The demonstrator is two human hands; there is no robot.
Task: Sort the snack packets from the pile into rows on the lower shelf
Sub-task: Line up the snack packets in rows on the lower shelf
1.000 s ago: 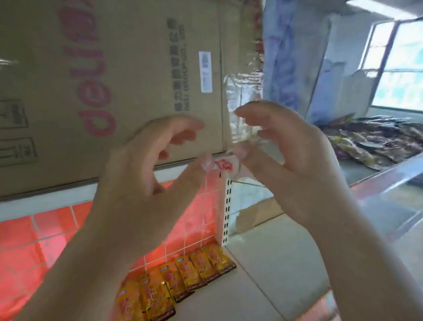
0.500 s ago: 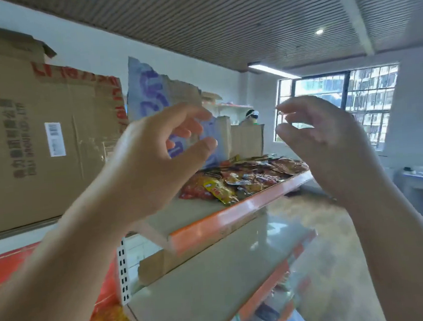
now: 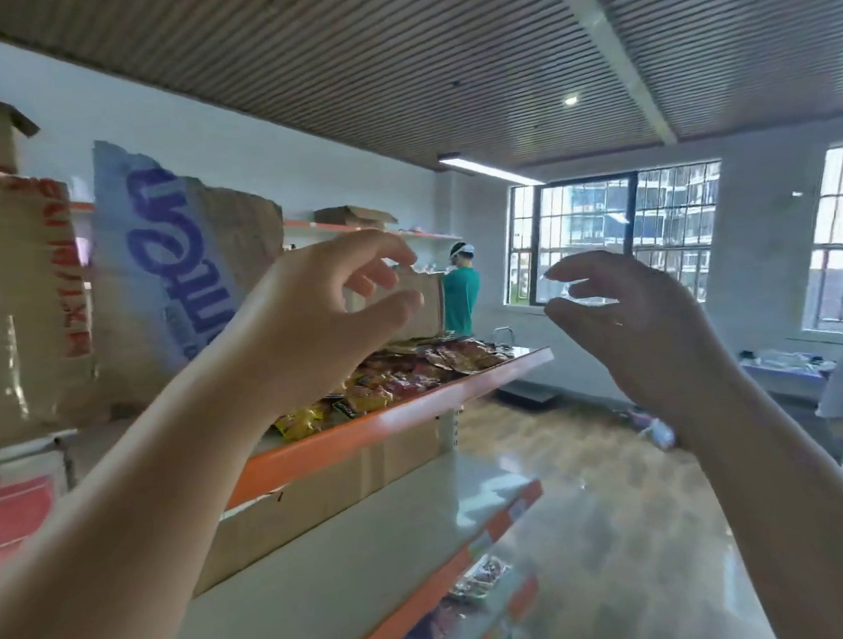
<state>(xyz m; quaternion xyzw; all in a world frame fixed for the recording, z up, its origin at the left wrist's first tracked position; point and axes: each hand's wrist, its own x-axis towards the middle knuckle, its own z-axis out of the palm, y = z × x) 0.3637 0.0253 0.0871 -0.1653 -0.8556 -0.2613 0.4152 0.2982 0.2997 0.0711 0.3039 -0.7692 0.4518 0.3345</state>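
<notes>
Head view. Logged left hand (image 3: 327, 317) raised in mid-air before the shelving, fingers loosely curled, thumb and forefinger parted, gripping nothing and touching nothing. Logged right hand (image 3: 628, 321) raised at like height, well apart from the left, fingers likewise loosely curled and spread, holding nothing. Found pile of snack packets (image 3: 414, 371) lying on the upper shelf (image 3: 368, 436), behind its orange front edge, beyond and below the left hand; mixed yellow, red and brown wrappers, print too small to read. Located lower shelf (image 3: 330, 582) beneath, grey surface with orange edge. Noted cardboard box (image 3: 10, 304) at far left on the upper level, with red lettering running vertically, not legible. Noted beside it a torn white panel (image 3: 165, 270) with large blue script turned on its side, not readable in full. Noted a brown carton (image 3: 323, 496) tucked under the upper shelf, contents hidden. Glimpsed blurred packets (image 3: 477, 577) on a lower tier. Saw a person in a green top (image 3: 461, 300) standing at the far end, near barred windows (image 3: 605, 232).
</notes>
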